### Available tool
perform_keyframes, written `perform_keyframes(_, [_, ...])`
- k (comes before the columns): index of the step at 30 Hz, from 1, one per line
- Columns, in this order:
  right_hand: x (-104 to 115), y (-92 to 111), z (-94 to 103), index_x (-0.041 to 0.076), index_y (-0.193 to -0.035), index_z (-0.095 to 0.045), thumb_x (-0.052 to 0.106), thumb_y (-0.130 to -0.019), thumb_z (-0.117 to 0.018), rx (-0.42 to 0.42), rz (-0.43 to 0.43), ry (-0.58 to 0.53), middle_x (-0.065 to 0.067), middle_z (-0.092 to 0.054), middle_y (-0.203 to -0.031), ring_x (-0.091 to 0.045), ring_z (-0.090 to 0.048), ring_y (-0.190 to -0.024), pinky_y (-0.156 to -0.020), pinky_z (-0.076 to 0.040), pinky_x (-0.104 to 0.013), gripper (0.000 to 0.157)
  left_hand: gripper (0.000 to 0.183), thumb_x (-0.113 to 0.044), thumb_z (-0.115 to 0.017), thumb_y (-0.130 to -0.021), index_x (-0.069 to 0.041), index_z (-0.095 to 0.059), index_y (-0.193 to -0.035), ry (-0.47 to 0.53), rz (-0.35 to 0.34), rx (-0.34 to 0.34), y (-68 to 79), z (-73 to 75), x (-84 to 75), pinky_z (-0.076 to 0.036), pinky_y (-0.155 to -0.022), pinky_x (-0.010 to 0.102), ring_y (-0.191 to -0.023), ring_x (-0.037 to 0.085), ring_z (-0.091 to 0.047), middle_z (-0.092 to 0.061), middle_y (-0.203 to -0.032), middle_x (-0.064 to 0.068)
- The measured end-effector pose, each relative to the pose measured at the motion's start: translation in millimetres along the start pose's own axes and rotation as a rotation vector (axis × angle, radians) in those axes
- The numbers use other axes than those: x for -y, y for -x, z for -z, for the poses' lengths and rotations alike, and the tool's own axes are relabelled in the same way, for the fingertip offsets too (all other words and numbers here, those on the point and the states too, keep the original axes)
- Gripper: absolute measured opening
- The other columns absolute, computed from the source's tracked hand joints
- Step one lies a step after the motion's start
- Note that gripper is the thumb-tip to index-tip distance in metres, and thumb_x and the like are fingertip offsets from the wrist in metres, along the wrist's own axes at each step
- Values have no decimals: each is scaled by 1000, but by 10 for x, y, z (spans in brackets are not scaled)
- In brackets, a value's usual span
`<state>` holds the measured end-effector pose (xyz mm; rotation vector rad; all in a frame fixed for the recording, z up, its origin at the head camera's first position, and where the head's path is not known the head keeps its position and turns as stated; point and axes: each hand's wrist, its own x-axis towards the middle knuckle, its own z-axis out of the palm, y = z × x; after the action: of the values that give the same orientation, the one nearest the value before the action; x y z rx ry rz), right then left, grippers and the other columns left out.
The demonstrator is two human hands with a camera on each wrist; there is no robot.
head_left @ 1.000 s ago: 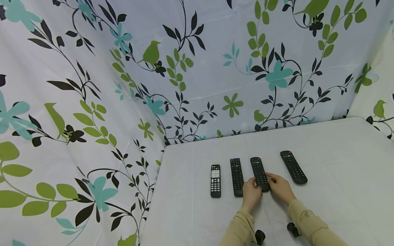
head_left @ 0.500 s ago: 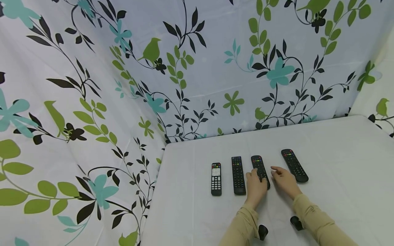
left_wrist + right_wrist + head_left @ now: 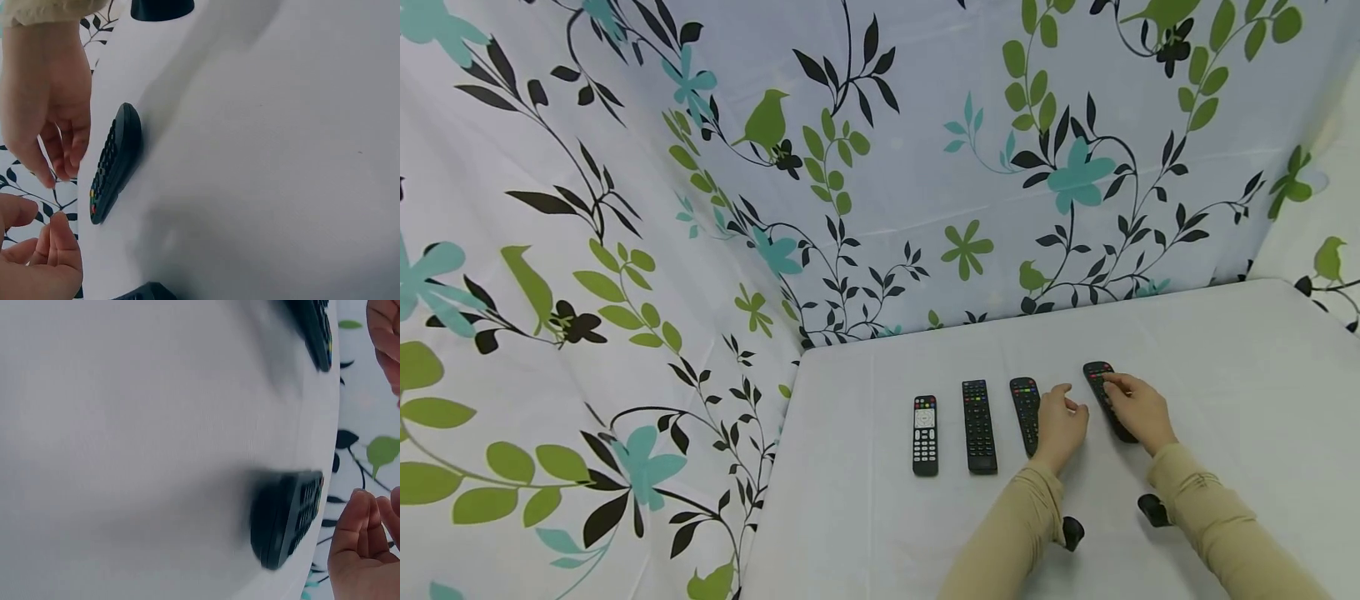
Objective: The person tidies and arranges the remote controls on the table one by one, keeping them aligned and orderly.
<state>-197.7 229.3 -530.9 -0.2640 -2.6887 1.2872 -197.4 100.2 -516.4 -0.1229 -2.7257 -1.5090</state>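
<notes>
Several remote controls lie in a row on the white table. My right hand (image 3: 1141, 410) hovers over the rightmost black remote (image 3: 1099, 383), covering part of its right side; in the right wrist view its fingertips are apart from that remote (image 3: 287, 519), with nothing between them. My left hand (image 3: 1062, 429) is raised between the rightmost remote and the black remote to its left (image 3: 1024, 408), fingers loosely bent and holding nothing. It hides that remote's lower right part. In the left wrist view, both the left hand (image 3: 37, 262) and right hand (image 3: 50, 106) appear beside the rightmost remote (image 3: 119, 162).
Further left lie a long black remote (image 3: 979, 429) and a smaller one with white keys (image 3: 926, 437). The white table (image 3: 865, 533) meets a patterned curtain (image 3: 880, 167) at its back edge. Black wrist cameras sit under both sleeves.
Both hands have moved right. The left hand has left the third remote from the left, which it was touching; the right hand has gone from beside that remote to above the rightmost one.
</notes>
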Motion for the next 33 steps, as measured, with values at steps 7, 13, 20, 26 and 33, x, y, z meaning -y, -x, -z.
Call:
perform_keyframes(7, [-163,-124,158,-3,-121,-47,29,-93,-32,1,-53,56,-31,-48,-116,-43,-48,-102,-77,-40,-50,45,37,-12,-60,-76,-8,-53,-112,-3,76,42,-107,-197,-26,-36,-59,15,-65,5,-46,-54,-75,-2])
perform_keyframes(13, [-302,-140,126,-4,-120,-47,28,-92,-33,30,-89,86,-30,-49,-115,-44,-47,-102,-77,-39,-49,45,42,-14,-59,-74,-7,-51,-114,-26,139,114,-73,-320,-19,-38,-61,18,-67,7,-47,-55,-75,0])
perform_keyframes(20, [-391,-128,98,-4,-122,-46,26,-91,-33,85,-164,64,-30,-48,-118,-43,-47,-102,-74,-40,-44,45,47,-8,-58,-69,-11,-53,-116,-59,252,167,-32,-409,-55,-45,-76,25,-89,17,-57,-62,-99,10])
perform_keyframes(26, [-392,-145,121,-6,-120,-47,16,-88,-35,119,-140,83,-31,-49,-117,-44,-46,-102,-73,-41,-43,40,49,-8,-57,-69,-14,-55,-118,-99,234,221,-53,-432,-131,-43,-83,24,-102,16,-54,-59,-112,9])
perform_keyframes(33, [-439,-170,78,-5,-121,-46,16,-88,-37,192,-161,61,-32,-46,-120,-45,-44,-105,-76,-41,-44,40,51,-3,-58,-65,-12,-58,-115,-153,172,231,-55,-469,9,-43,-82,20,-99,11,-55,-61,-111,6])
